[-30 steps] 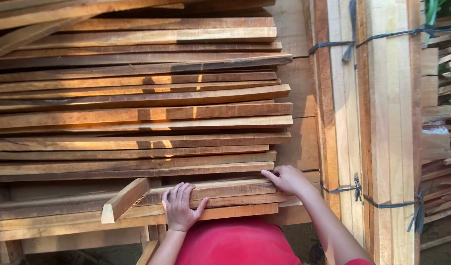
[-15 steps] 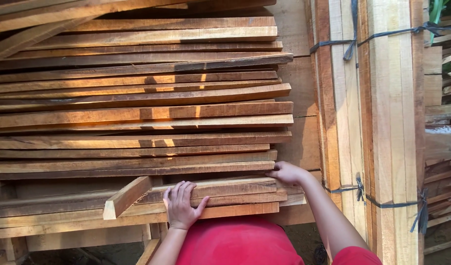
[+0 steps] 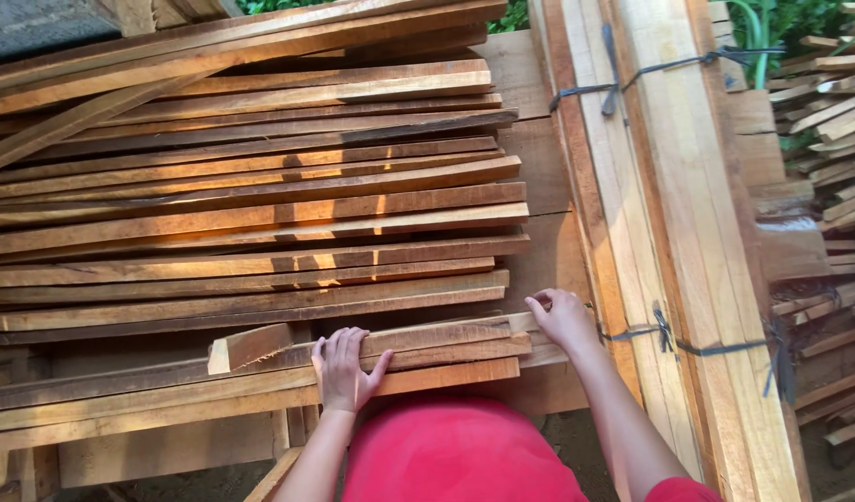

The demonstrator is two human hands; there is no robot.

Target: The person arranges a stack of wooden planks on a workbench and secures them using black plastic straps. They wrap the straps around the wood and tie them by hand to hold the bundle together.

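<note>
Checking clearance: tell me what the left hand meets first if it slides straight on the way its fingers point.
Likely the short wooden offcut, just beyond the left hand, though depth is unclear.

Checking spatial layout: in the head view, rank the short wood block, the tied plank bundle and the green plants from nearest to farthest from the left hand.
From the left hand:
1. Short wood block, just left of it.
2. Tied plank bundle, to the right.
3. Green plants, top right.

At three o'clock stands a bundle of pale planks [image 3: 669, 214], bound by dark cord [image 3: 632, 79] at one o'clock and again lower down at four. Further right, loose offcuts [image 3: 827, 121] pile up. Green leaves [image 3: 771, 23] peek in at one o'clock. At eleven o'clock, a grey surface [image 3: 32, 28] shows.
</note>
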